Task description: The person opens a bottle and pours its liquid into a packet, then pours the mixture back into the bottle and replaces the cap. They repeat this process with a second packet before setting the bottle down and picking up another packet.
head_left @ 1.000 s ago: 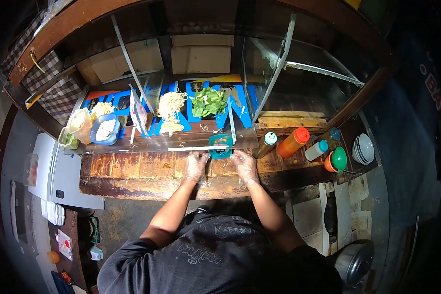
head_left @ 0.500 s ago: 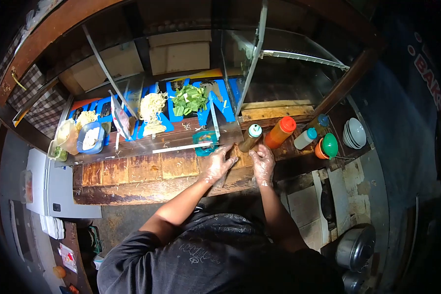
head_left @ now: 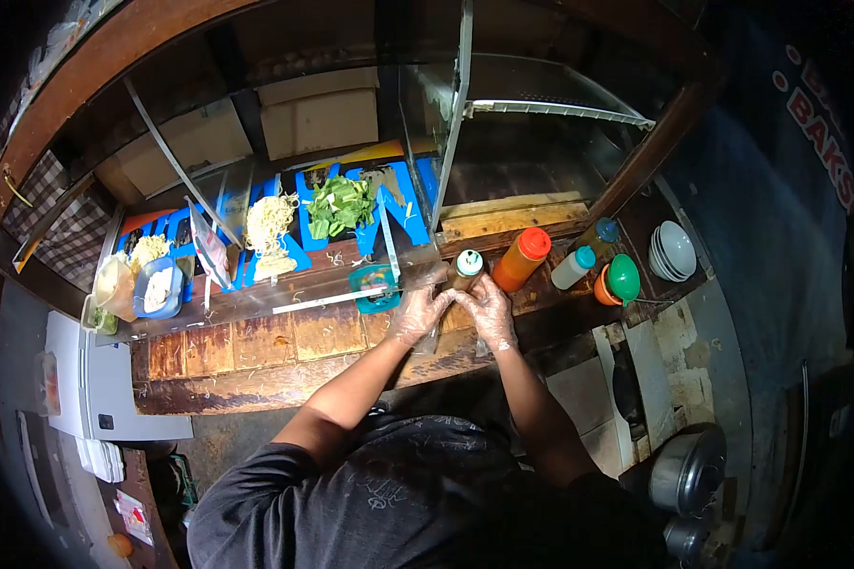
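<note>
Now curving left hand [head_left: 421,313] and right hand [head_left: 491,313], thumbs meeting, round the dark bottle [head_left: 464,270] on the worktop [head_left: 332,332], can't tell how tightly | hemmed in by orange bottle [head_left: 517,266] to the right, teal container [head_left: 376,288] to the left | backed by wooden ledge [head_left: 512,214].

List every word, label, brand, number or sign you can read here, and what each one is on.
"BAKS", on the dark banner at right; it may run on past the dark edge.
"BA", higher on that banner, less clear and cut off.
Too blurred to read: the print on the black shirt and on the red-and-white packet.
</note>
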Demonstrator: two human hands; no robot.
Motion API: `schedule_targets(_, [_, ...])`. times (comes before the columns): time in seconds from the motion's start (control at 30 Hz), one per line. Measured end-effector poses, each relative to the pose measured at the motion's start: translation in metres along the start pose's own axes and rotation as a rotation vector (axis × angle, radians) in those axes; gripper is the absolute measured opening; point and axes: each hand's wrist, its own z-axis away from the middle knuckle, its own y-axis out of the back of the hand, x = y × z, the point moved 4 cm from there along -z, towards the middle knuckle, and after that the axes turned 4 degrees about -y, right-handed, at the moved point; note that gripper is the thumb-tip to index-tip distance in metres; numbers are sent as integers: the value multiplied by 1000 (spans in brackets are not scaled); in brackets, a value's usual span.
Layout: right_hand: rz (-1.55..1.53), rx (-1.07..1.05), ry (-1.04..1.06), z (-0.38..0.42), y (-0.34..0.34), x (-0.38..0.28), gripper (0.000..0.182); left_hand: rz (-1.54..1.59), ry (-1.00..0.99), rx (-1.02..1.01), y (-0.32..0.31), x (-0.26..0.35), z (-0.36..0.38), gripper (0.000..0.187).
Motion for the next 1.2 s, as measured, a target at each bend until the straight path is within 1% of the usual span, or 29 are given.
schedule_targets(0.07, [2, -2, -25, 5, -1, -10, 47, 99, 85, -29, 1, 5, 2, 51])
schedule_targets(0.13, [3, -2, -54, 10, 0, -7, 45, 105, 126, -55, 9, 23, 3, 51])
schedule_targets(0.17, [-36, -11, -30, 12, 0, -5, 45, 110, 161, -84, 12, 29, 4, 50])
schedule_targets(0.23, [-77, -17, -7, 17, 3, 3, 45, 77, 171, -74, 13, 33, 10, 49])
schedule_targets(0.3, [164, 12, 69, 24, 5, 2, 46, 44, 184, -68, 12, 36, 21, 48])
schedule_targets(0.37, [118, 30, 56, 34, 3, -3, 44, 243, 213, -30, 11, 37, 30, 52])
schedule_targets(0.43, [95, 56, 55, 43, 5, 2, 48, 225, 211, -38, 14, 37, 36, 53])
schedule_targets(0.5, [124, 69, 45, 46, 10, 10, 44, 221, 244, -78, 16, 37, 41, 50])
schedule_targets(0.53, [158, 56, 47, 46, 12, 11, 43, 186, 223, -95, 21, 43, 38, 48])
schedule_targets(0.57, [192, 43, 49, 46, 13, 12, 42, 155, 266, -140, 24, 47, 35, 45])
schedule_targets(0.6, [93, 30, 22, 46, 7, -6, 40, 173, 250, -132, 24, 46, 34, 43])
schedule_targets(0.63, [107, 24, 49, 44, 6, -16, 38, 189, 230, -121, 27, 48, 30, 41])
schedule_targets(0.7, [-26, -43, -2, 42, 3, -31, 35, 185, 212, -119, 30, 46, 25, 38])
schedule_targets(0.77, [-13, -67, -25, 38, 8, -31, 36, 156, 157, -157, 28, 38, 20, 36])
schedule_targets(0.83, [-148, -105, -35, 35, 8, -35, 40, 171, 122, -162, 32, 43, 14, 34])
schedule_targets(0.87, [-160, -105, -72, 34, 10, -32, 43, 197, 132, -165, 33, 44, 11, 33])
schedule_targets(0.93, [-180, -104, -81, 34, 10, -41, 43, 224, 140, -170, 33, 42, 10, 31])
schedule_targets(1.03, [-207, -101, -81, 35, 9, -44, 42, 222, 79, -178, 34, 41, 9, 31])
schedule_targets(1.13, [-229, -117, -86, 36, 5, -34, 42, 210, 85, -210, 37, 38, 10, 32])
schedule_targets(1.2, [-202, -126, -53, 39, 1, -26, 43, 216, 133, -244, 39, 34, 15, 35])
